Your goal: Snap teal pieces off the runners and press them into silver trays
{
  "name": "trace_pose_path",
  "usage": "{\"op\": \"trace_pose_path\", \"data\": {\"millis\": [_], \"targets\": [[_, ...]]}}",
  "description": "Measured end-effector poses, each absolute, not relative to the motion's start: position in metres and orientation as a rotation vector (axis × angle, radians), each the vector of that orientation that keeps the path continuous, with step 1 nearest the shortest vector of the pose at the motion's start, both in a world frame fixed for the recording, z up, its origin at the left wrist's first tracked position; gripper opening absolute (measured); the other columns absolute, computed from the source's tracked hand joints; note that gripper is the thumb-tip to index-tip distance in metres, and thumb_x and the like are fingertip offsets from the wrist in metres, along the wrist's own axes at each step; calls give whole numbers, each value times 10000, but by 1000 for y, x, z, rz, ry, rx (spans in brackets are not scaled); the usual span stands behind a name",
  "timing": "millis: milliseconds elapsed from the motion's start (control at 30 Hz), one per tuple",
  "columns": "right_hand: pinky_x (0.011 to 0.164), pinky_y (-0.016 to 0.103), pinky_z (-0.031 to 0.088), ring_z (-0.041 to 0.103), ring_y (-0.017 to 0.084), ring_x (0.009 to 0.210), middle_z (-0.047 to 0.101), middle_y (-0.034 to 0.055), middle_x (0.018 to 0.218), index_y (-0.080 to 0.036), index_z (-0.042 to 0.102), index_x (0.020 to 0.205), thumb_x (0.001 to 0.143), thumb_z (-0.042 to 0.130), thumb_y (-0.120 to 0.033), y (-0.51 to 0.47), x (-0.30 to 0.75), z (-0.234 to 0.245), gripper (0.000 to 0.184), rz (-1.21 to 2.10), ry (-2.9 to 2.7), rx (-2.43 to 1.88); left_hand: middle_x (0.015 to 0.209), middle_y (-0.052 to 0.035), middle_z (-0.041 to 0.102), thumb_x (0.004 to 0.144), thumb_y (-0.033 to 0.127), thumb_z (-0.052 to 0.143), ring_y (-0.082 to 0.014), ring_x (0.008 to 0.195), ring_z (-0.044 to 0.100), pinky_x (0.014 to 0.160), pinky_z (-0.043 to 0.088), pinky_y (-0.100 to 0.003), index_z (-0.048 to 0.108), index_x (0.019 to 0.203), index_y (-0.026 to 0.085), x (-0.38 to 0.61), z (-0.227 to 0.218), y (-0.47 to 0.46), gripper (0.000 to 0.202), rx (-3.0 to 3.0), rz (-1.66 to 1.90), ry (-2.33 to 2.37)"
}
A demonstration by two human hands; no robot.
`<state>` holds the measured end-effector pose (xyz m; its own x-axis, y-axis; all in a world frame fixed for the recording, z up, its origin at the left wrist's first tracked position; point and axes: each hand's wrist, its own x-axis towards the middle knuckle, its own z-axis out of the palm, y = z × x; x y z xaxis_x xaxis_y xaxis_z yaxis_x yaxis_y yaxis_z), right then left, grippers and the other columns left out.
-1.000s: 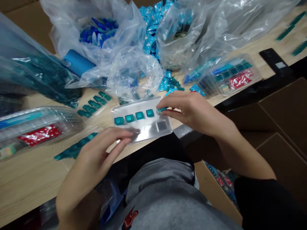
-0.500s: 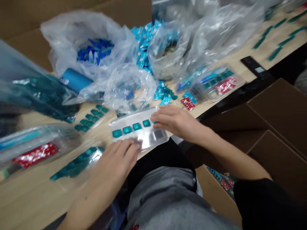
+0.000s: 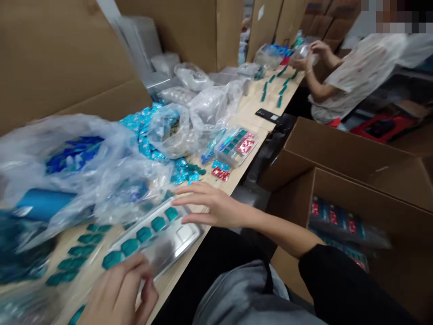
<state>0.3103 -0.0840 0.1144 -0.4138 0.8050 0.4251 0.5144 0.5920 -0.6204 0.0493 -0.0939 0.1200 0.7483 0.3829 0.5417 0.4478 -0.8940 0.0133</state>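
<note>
A clear plastic tray (image 3: 172, 246) lies slantwise on the table, with a row of several teal gem-like pieces (image 3: 144, 234) along its far side. My left hand (image 3: 118, 291) is curled at the tray's near end, thumb and forefinger bent round its edge; the fingertips are partly hidden. Over the other end is my right hand (image 3: 211, 205), its fingers spread and nothing between them. Left of the tray lie more teal pieces (image 3: 77, 250) in short rows. Beyond it sits a crumpled clear bag (image 3: 125, 192).
A bag of blue pieces (image 3: 74, 153), light-blue packets (image 3: 142, 126) and a filled clear box (image 3: 237, 146) stand along the table. Cardboard boxes (image 3: 352, 203) are at my right. A co-worker (image 3: 352, 76) handles something clear farther along.
The view has swung right, bringing the co-worker and boxes into sight. My right hand has opened away from the last teal piece, which now shows in its row. My left hand has curled more.
</note>
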Motion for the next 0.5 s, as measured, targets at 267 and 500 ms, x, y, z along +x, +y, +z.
{"op": "trace_pose_path", "data": {"millis": [267, 500], "targets": [[1038, 415, 504, 552, 225, 1286, 553, 166, 1350, -208, 567, 1318, 850, 700, -394, -115, 307, 93, 521, 636, -2002, -915, 1162, -157, 674, 913, 76, 486, -276, 1055, 640, 891, 516, -444, 556, 1127, 158, 68, 117, -112, 240, -2654, -667, -1051], [983, 458, 546, 590, 292, 1233, 543, 149, 1382, -275, 493, 1419, 877, 666, -392, -112, 309, 99, 581, 498, -2049, -861, 1280, -122, 658, 963, 86, 436, -233, 1227, 585, 1035, 495, -398, 550, 1300, 138, 25, 151, -156, 360, -2752, -525, -1175]]}}
